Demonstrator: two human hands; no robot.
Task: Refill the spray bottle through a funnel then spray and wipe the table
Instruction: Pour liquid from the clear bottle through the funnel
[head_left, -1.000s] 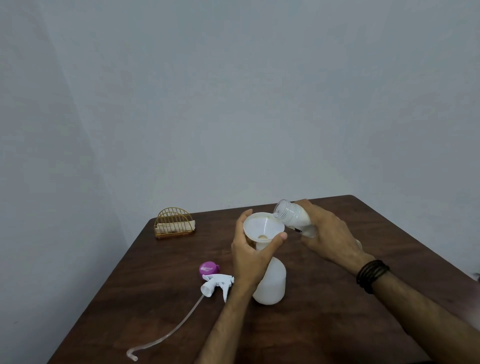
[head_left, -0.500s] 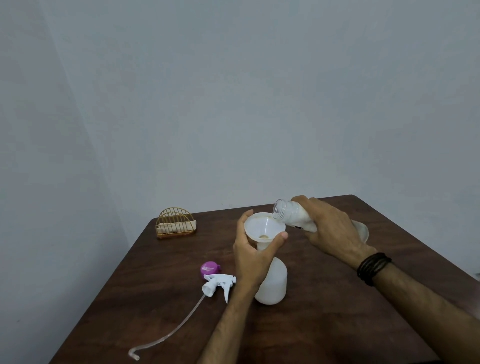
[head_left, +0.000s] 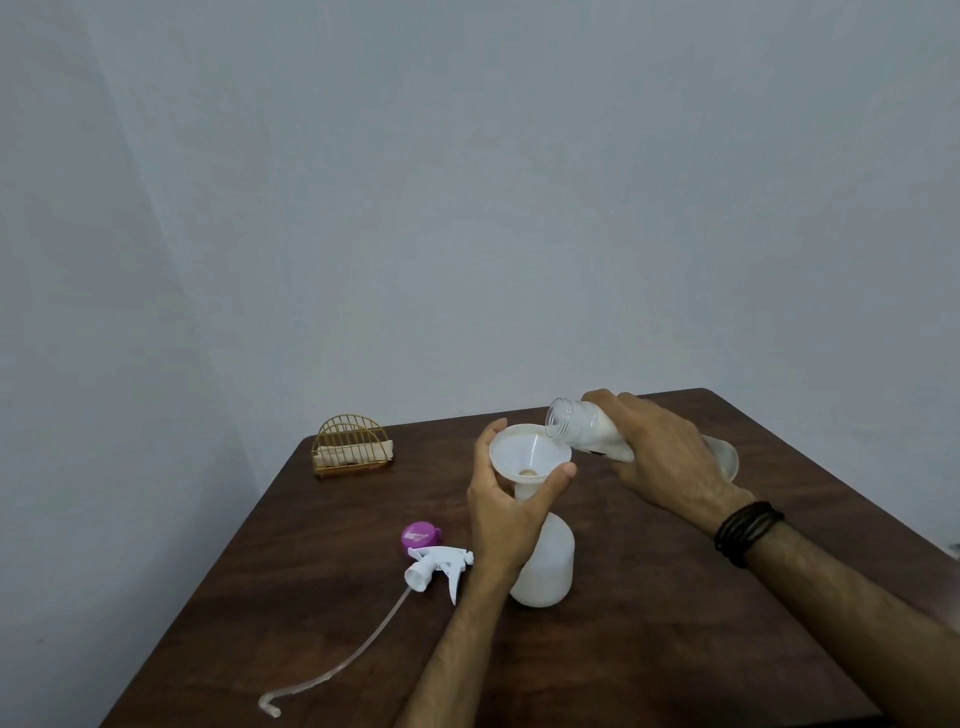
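Note:
A white spray bottle (head_left: 548, 569) stands uncapped near the middle of the dark wooden table (head_left: 649, 649). In its neck sits a white funnel (head_left: 527, 454). My left hand (head_left: 506, 512) grips the funnel's cone from the front, thumb and fingers curled round it. My right hand (head_left: 660, 457) holds a clear refill bottle (head_left: 582, 431) with white liquid, tipped almost level, its open mouth at the funnel's right rim. No stream of liquid shows. The white trigger sprayer head (head_left: 436, 566) with its long clear tube lies on the table to the left.
A purple cap (head_left: 418, 537) lies just behind the sprayer head. A gold wire holder (head_left: 352, 448) with folded cloths stands at the table's far left corner. Grey walls close behind and to the left.
My right hand has lifted and tilted the refill bottle a little more, bringing its mouth to the funnel's rim. My left hand has stayed on the funnel.

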